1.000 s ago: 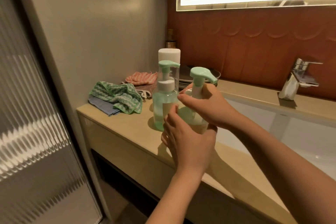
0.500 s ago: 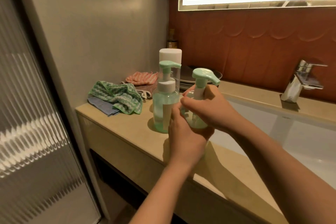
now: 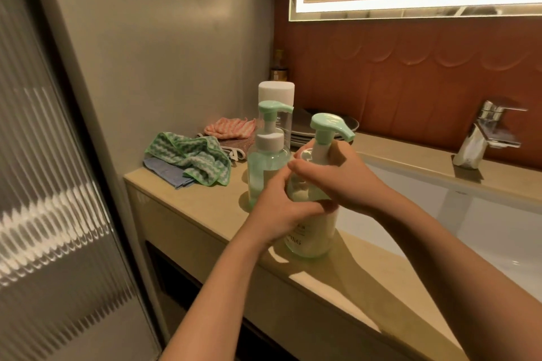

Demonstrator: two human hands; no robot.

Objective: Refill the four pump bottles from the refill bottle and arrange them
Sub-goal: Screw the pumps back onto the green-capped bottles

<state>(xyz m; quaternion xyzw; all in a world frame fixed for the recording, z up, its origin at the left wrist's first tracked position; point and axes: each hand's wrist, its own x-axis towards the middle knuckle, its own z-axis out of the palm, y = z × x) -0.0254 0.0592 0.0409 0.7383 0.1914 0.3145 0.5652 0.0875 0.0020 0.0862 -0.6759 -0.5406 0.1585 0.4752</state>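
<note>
The pump bottle point(image 3: 313, 236) stands upright on the table point(image 3: 202, 208), the left hand point(image 3: 278, 212) gripping its body, the right hand point(image 3: 334, 179) curled round its neck above.

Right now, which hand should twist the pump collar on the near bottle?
Right, probably. The right hand curls round the near pump bottle at its neck, under the green pump head; the left hand grips the body, steadying it.

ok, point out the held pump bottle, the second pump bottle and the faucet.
held pump bottle point(image 3: 313, 233): head view, lower body by the label.
second pump bottle point(image 3: 264, 167): head view, green body.
faucet point(image 3: 473, 143): head view, spout.
</note>
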